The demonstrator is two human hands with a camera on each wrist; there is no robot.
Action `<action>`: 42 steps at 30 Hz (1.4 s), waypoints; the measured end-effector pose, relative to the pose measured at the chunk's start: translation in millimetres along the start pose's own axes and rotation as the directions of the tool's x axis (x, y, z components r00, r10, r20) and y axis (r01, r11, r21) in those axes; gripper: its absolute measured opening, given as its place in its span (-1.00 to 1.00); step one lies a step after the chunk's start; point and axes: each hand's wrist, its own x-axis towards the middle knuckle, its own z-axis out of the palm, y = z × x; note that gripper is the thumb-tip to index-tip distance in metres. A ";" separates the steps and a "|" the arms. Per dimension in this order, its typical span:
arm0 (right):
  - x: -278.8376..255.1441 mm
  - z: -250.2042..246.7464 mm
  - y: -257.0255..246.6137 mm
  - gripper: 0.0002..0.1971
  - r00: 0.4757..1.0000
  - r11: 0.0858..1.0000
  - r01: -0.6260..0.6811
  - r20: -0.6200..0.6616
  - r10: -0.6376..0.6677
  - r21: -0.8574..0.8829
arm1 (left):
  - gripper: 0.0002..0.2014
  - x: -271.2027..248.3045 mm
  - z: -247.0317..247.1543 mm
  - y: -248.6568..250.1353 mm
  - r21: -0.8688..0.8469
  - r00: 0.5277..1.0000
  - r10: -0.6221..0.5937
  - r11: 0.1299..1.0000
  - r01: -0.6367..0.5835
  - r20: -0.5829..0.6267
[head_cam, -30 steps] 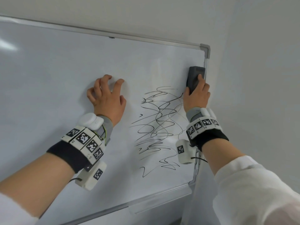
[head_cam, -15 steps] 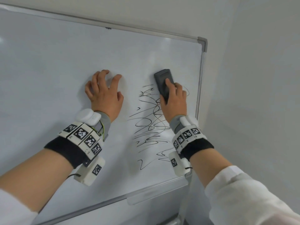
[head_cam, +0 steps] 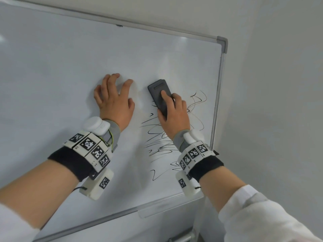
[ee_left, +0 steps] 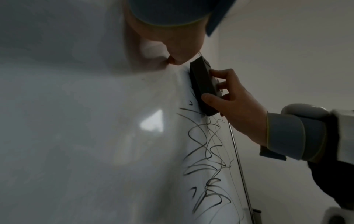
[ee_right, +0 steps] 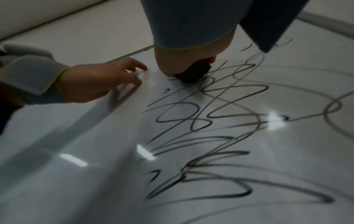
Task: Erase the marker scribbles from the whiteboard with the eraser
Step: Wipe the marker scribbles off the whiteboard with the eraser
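A whiteboard [head_cam: 70, 70] hangs on the wall, with black marker scribbles [head_cam: 162, 142] over its lower right part. My right hand [head_cam: 173, 112] grips a dark grey eraser [head_cam: 160, 95] and presses it flat on the board at the top left of the scribbles. The left wrist view shows the eraser [ee_left: 203, 86] held between thumb and fingers of the right hand [ee_left: 229, 103]. My left hand [head_cam: 113, 100] rests on the bare board just left of the eraser, fingers spread and bent, holding nothing. In the right wrist view the scribbles [ee_right: 210, 121] fill the board below the eraser [ee_right: 193, 72].
The board's metal frame ends in a grey corner cap [head_cam: 222, 45] at the top right. A clear tray lip [head_cam: 166, 208] runs below the bottom edge. A plain white wall [head_cam: 279, 84] lies to the right of the board.
My right hand has swept the eraser leftward from the board's right edge across the top of the scribbles, wiping part of the upper lines. The left hand has stayed in place.
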 end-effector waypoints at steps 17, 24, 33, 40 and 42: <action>5.2 1.7 2.7 -0.44 0.992 0.992 0.124 -0.003 -0.124 -0.011 | -0.51 -4.8 -4.0 -17.8 -0.013 1.000 0.024 1.000 -0.024 0.006; -5.6 10.2 6.5 -0.43 0.993 0.994 0.107 -0.055 -0.108 -0.020 | -0.50 -10.6 -4.3 -21.1 -0.004 1.000 0.021 1.000 -0.021 0.018; -30.7 16.7 5.6 -0.52 0.979 0.981 0.195 0.060 -0.196 0.019 | -0.50 -17.9 -5.1 -27.3 -0.006 0.999 0.016 1.000 -0.015 0.044; -17.9 23.6 -2.1 -0.53 0.990 0.988 0.137 -0.041 -0.134 0.069 | -0.47 -22.4 -6.3 -34.1 -0.005 0.999 0.013 1.000 -0.013 0.049; -36.4 31.3 -4.2 -0.52 0.980 0.977 0.199 0.007 -0.200 0.076 | -0.45 -24.2 -6.4 -35.5 -0.009 0.998 0.011 1.000 -0.011 0.065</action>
